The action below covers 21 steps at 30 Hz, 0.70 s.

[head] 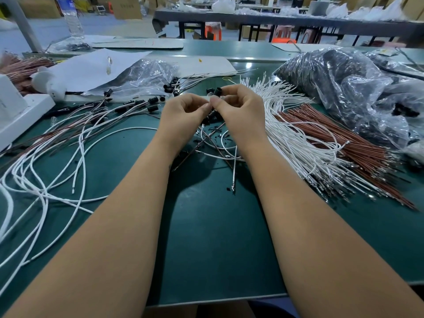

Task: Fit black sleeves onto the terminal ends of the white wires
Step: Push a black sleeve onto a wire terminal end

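Where the fingertips meet at centre frame, the left hand (183, 111) pinches something hidden, while the right hand (238, 109) grasps a black sleeve (217, 91); white wires (289, 125) fan right on the surface (206, 226).

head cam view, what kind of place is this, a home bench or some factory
Most likely a factory assembly floor for wire harnesses. Bulk bundles of white wires and brown wires lie on a green work mat, a big plastic bag of black parts sits beside them, and long benches with cartons stand behind.
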Tool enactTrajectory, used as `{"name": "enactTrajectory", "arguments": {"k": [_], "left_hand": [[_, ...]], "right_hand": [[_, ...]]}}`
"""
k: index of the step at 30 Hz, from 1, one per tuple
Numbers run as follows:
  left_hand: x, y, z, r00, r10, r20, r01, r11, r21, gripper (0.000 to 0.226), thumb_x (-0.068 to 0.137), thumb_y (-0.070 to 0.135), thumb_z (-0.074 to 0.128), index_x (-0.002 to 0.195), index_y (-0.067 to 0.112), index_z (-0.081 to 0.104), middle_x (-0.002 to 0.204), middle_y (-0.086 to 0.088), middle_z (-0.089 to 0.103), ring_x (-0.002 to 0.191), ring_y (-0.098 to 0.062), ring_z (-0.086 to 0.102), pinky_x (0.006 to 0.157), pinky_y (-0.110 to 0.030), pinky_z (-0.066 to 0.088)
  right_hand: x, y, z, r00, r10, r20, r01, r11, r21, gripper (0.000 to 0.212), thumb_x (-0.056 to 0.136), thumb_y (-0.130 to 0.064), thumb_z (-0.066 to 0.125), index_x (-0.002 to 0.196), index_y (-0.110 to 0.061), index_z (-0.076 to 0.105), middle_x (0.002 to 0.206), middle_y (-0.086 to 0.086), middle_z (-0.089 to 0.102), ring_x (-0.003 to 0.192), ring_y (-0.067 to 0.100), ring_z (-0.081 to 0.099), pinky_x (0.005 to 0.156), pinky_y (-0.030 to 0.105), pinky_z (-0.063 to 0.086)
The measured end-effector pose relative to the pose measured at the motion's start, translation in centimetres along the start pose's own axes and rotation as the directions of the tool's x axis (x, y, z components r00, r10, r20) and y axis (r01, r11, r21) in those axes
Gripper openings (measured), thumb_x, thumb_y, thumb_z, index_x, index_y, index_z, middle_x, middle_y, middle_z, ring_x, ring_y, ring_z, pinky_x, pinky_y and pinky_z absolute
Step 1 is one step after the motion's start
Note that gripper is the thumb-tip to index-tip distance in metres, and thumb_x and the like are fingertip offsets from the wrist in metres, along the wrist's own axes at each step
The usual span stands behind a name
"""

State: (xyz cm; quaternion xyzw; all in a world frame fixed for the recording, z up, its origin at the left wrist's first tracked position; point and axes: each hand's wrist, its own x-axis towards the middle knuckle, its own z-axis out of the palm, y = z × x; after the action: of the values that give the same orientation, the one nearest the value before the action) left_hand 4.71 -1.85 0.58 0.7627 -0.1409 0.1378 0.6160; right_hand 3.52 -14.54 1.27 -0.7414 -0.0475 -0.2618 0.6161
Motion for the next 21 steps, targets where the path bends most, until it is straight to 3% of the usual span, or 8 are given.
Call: {"name": "enactTrajectory", "arguments": {"k": [6,12,17,21], "left_hand": [[-0.24,0.05,0.17,0.998,0.051,-0.04,-0.047,0.996,0.082,0.004,0.087,0.009,0.068,0.084,0.009,0.071,0.07,0.002,0.066,0.066,-0.007,0.059,0.068,-0.02,0.051],[-0.32,0.01,0.63,0.997,0.061,-0.05,-0.058,0.997,0.059,0.005,0.087,0.008,0.067,0.086,0.007,0.072,0.074,-0.003,0.068,0.069,-0.01,0.062,0.07,-0.022,0.053],[-0.26,0.26,0.67,0.996,0.081,-0.037,-0.079,0.996,0.051,0.007,0.085,0.005,0.069,0.087,0.011,0.071,0.072,0.007,0.068,0.062,0.006,0.061,0.064,-0.01,0.048],[-0.01,-0.17,0.36,0.993,0.089,-0.071,-0.078,0.986,0.145,0.002,0.083,0.009,0.072,0.084,0.01,0.07,0.068,0.009,0.064,0.056,0.008,0.055,0.062,-0.01,0.046]], "right_hand": [[-0.11,0.72,0.16,0.978,0.174,0.117,-0.183,0.981,0.064,0.011,0.088,-0.012,0.068,0.081,-0.019,0.062,0.077,0.01,0.061,0.07,0.018,0.058,0.073,0.037,0.052],[-0.39,0.79,0.25,0.967,0.206,0.15,-0.227,0.965,0.134,0.012,0.089,-0.009,0.067,0.084,-0.018,0.061,0.074,0.009,0.059,0.066,0.014,0.056,0.064,0.026,0.049],[-0.12,0.74,0.11,0.97,0.226,0.092,-0.241,0.948,0.209,0.012,0.088,-0.008,0.067,0.084,-0.018,0.061,0.075,0.004,0.06,0.063,0.01,0.056,0.064,0.023,0.048],[0.21,0.77,-0.25,0.97,0.238,0.051,-0.243,0.936,0.255,0.012,0.088,-0.007,0.067,0.083,-0.016,0.061,0.069,-0.001,0.059,0.053,0.002,0.055,0.058,0.018,0.047]]}}
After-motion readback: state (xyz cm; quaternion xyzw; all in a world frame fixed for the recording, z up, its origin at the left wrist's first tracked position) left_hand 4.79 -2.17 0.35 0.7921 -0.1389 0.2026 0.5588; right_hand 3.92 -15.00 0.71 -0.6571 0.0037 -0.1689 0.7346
